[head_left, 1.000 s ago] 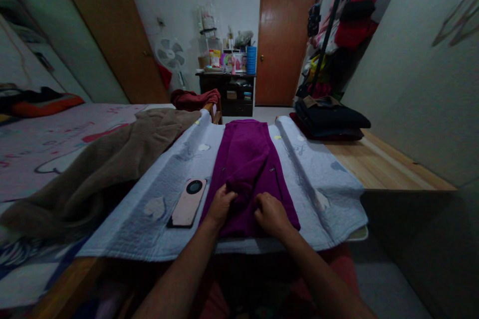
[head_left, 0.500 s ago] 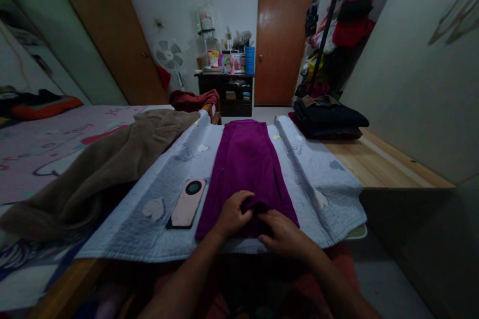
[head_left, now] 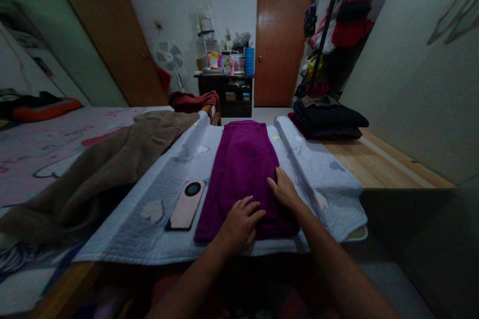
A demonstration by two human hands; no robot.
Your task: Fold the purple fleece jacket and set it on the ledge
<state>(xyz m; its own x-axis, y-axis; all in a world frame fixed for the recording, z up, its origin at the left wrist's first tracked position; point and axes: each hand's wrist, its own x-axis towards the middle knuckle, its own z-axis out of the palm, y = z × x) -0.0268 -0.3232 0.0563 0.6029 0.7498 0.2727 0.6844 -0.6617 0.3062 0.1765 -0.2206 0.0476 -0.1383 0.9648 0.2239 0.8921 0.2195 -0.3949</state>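
Observation:
A folded purple garment (head_left: 243,159) lies lengthwise in front of me on a light blue quilted cover (head_left: 157,199). On its near half rests my left hand (head_left: 242,220), fingers spread over the cloth. My right hand (head_left: 285,188) touches the garment's right edge with its fingers stretched out, a little farther from me than the left. Neither hand grips anything. To the left of the garment, a pink phone (head_left: 187,207) with a round black camera ring lies on the cover.
A brown fleece garment (head_left: 101,164) spreads across the bed at left. At right, a stack of dark folded clothes (head_left: 327,117) sits on a wooden board (head_left: 389,164). Farther back are a fan (head_left: 169,57), a dark cabinet (head_left: 224,92) and a door (head_left: 279,40).
Both hands have let go of the gathered cloth at the garment's near end, which now lies flat. My right hand has moved away from me to the right edge; the left is spread out.

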